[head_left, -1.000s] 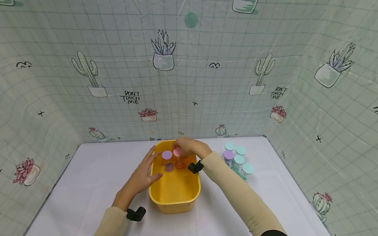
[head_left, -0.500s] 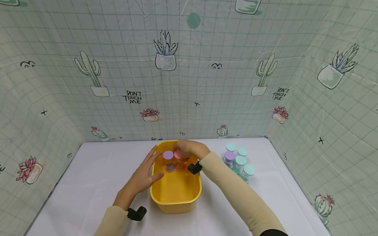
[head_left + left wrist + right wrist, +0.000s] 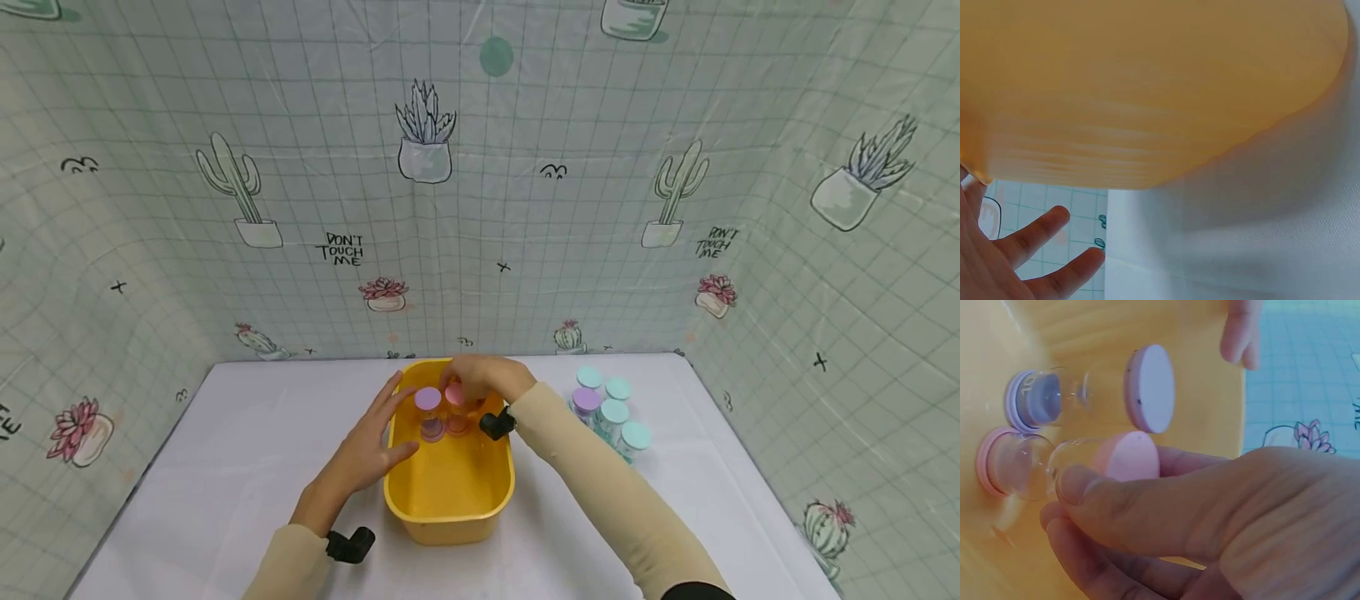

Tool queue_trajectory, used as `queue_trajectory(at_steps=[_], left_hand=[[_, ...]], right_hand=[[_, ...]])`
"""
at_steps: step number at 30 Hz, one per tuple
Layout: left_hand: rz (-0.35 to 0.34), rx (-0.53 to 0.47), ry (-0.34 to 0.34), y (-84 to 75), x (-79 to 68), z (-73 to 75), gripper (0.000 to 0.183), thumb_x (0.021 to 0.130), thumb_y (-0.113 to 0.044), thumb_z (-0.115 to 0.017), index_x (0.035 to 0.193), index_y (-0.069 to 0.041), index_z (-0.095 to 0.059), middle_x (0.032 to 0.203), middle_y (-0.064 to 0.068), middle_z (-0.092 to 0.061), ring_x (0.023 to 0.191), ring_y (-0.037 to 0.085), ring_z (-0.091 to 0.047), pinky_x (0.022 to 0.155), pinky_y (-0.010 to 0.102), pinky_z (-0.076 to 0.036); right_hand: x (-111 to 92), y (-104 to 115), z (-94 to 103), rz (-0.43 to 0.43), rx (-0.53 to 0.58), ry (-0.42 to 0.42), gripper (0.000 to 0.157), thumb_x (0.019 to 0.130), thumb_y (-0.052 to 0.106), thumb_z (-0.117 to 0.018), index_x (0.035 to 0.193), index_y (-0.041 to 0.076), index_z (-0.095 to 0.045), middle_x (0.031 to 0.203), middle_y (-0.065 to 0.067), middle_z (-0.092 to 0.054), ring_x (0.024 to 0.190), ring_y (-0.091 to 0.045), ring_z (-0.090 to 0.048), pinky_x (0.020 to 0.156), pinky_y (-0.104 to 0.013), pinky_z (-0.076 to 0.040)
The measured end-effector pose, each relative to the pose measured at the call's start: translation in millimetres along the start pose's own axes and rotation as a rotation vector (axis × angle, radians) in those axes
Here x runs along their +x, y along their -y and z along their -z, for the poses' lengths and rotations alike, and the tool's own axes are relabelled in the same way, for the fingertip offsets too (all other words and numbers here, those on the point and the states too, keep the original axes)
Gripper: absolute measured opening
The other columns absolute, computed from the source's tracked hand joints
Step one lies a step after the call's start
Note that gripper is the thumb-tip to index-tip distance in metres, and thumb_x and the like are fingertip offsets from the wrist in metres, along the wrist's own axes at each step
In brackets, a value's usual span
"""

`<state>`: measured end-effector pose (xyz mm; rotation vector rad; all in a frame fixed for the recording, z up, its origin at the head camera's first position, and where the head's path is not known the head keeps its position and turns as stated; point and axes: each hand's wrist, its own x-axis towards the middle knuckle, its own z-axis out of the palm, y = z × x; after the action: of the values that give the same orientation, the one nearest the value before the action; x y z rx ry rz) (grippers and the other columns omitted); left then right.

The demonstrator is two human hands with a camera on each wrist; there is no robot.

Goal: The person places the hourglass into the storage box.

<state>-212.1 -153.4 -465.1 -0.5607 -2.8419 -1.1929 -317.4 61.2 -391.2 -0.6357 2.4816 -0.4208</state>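
In the yellow bin, my right hand grips a pink-capped sand timer round its glass, thumb in front. The timer stands upright toward the back of the bin. Right beside it, on the left, a purple-capped sand timer stands upright, its base close against the pink one. My left hand rests at the bin's left rim with fingers spread and fairly straight. In the left wrist view, the fingers stick out past the bin's outer wall.
On the white table, right of the bin, stands a cluster of sand timers: several with mint caps and one with a purple cap. A cactus-print cloth hangs behind the table and on both sides.
The head view has shifted slightly. The pink timer's base sits a little closer to the purple timer, with my right hand still on it. My left hand stays at the rim.
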Motion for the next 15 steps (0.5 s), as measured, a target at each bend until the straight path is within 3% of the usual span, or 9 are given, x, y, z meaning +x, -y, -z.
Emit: queue_trajectory(at_steps=[5,8,15], left_hand=[[-0.007,-0.010,0.001,-1.0,-0.3,0.3,0.077,0.091,-0.038,-0.068,0.159,-0.016,-0.039,0.175,0.008,-0.010,0.156,0.045,-0.022,0.114,0.076,-0.027],[-0.010,-0.012,-0.004,-0.5,-0.6,0.0,0.076,0.092,-0.038,-0.068,0.159,-0.016,-0.039,0.175,0.008,-0.010,0.156,0.045,-0.022,0.114,0.076,-0.027],[0.007,-0.011,-0.004,-2.1,-0.5,-1.3,0.077,0.090,-0.033,-0.069,0.159,-0.017,-0.039,0.175,0.008,-0.009,0.156,0.044,-0.021,0.114,0.075,-0.027]], right_hand=[[-10,0,6.5,0.019,-0.047,-0.046,0.039,0.092,0.001,-0.072,0.129,0.015,-0.071,0.121,-0.007,-0.069,0.104,-0.023,-0.062,0.095,-0.036,-0.058],[-19,-2,12.4,0.042,-0.003,-0.072,0.042,0.092,-0.004,-0.069,0.131,0.011,-0.068,0.128,-0.012,-0.068,0.112,-0.027,-0.064,0.095,-0.037,-0.059],[-50,-24,30.0,0.224,0.118,-0.199,0.033,0.098,0.009,-0.067,0.130,0.004,-0.066,0.131,-0.018,-0.067,0.121,-0.033,-0.065,0.095,-0.038,-0.060]])
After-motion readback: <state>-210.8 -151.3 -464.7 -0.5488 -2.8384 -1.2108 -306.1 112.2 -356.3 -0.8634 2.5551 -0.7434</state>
